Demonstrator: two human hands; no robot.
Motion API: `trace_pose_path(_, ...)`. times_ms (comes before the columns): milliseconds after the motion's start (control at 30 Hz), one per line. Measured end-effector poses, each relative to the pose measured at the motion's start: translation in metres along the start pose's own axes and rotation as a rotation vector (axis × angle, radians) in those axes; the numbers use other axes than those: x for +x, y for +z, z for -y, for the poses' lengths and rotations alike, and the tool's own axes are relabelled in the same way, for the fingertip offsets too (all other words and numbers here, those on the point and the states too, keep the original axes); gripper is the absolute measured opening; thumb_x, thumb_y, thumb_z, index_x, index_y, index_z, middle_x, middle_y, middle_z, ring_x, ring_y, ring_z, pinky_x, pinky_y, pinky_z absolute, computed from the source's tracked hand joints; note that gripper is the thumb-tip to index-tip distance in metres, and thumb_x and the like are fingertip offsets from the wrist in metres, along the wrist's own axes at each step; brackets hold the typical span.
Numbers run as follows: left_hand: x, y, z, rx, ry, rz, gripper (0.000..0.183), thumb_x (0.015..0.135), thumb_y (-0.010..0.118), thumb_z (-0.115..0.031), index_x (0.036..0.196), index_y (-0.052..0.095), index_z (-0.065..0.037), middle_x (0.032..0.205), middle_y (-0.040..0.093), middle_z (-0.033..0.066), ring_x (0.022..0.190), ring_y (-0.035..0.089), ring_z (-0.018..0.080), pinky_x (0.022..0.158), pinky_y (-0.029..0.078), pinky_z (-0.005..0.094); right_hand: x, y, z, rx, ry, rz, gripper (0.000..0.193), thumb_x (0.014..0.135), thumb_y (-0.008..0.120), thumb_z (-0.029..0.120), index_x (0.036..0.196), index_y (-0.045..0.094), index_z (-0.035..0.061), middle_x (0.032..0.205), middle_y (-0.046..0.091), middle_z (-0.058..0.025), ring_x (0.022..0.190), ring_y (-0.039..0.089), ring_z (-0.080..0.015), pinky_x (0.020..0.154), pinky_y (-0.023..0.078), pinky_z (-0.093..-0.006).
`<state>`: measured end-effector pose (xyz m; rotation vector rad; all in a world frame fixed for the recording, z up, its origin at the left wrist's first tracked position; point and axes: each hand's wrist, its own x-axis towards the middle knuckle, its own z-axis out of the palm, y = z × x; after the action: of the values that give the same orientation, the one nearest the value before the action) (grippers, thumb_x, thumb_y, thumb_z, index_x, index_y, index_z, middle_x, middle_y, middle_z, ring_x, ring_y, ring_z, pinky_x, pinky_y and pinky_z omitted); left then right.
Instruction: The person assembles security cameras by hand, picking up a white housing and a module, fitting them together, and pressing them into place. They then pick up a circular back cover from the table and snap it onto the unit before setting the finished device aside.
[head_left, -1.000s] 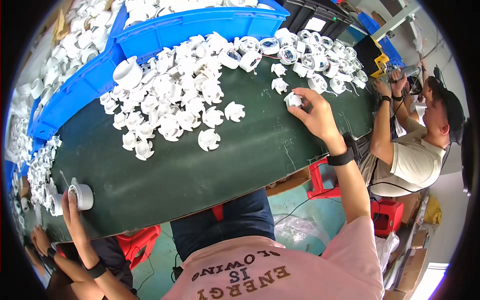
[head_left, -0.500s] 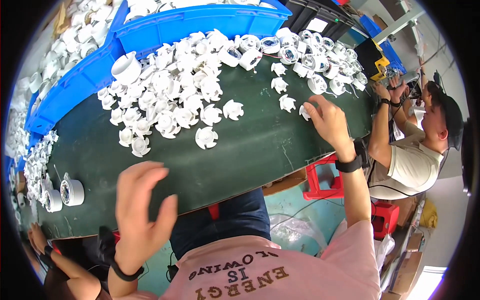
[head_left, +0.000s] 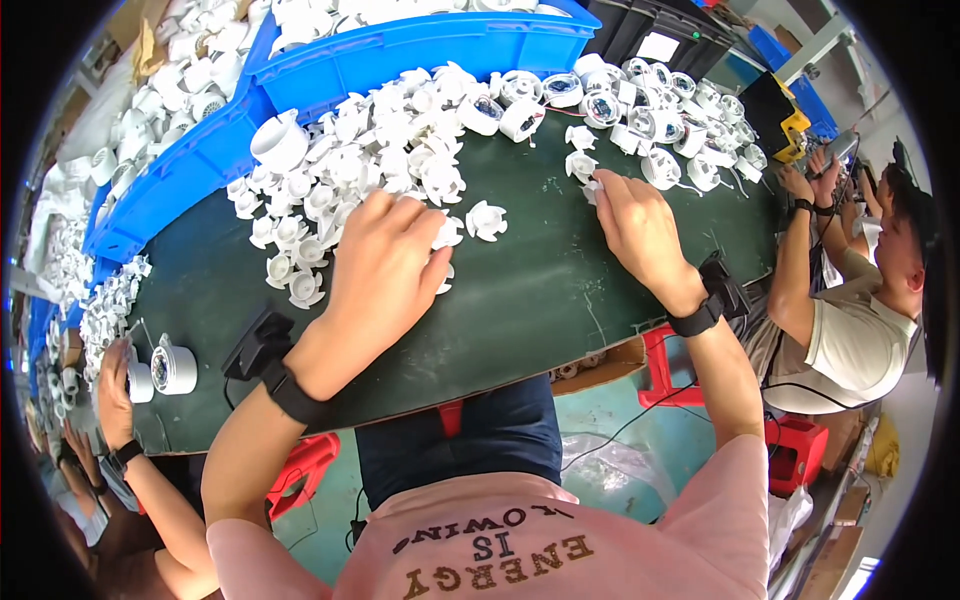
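Note:
A heap of white fan impellers lies on the dark green tabletop. My left hand hovers palm down over the heap's near edge, thumb apart from the curled fingers. Its fingertips are partly hidden; beside them sit a loose impeller and others half covered by the hand. Farther right, my right hand pinches a white fan impeller, mostly hidden by the fingers. Just beyond it stand two more impellers, one behind the other.
Blue bins full of white parts line the back and left. White round motor housings crowd the far right. A co-worker's hand is beside a white housing at the left; another person works at the right.
My left hand has moved forward and right, from the near edge to over the heap. My right hand has shifted slightly away from me along the row of impellers. A co-worker's hand has reached the left housings.

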<state>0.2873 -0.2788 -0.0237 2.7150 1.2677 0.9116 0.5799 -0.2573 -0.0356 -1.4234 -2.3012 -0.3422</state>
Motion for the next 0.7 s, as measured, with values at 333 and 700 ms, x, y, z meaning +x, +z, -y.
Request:
trace_pose_path(333,0.013,0.021,0.008,0.117,0.011,0.076,0.014,0.068,0.071,-0.011,0.076,0.062,-0.005,0.074,0.059,0.0075,0.077,0.053,0.0260,0.069,0.038,0.0387,-0.022,-0.025,0.039,0.318,0.183,0.161,0.019,0.089,0.055,0.008,0.105,0.061,-0.0004,0.088,0.064,-0.0187,0.076,0.063,-0.0357,0.066,0.050,-0.0391)
trace_pose_path(700,0.010,0.017,0.015,-0.013,-0.032,0.090,0.007,0.080,0.056,-0.001,0.085,0.060,-0.004,0.071,0.059,0.0105,0.072,0.053,0.0295,0.067,0.037,0.0400,-0.031,-0.002,-0.115,-0.106,0.331,-0.108,0.039,0.082,0.067,0.020,0.116,0.057,0.0039,0.112,0.060,-0.0175,0.096,0.059,-0.0334,0.082,0.048,-0.0387)
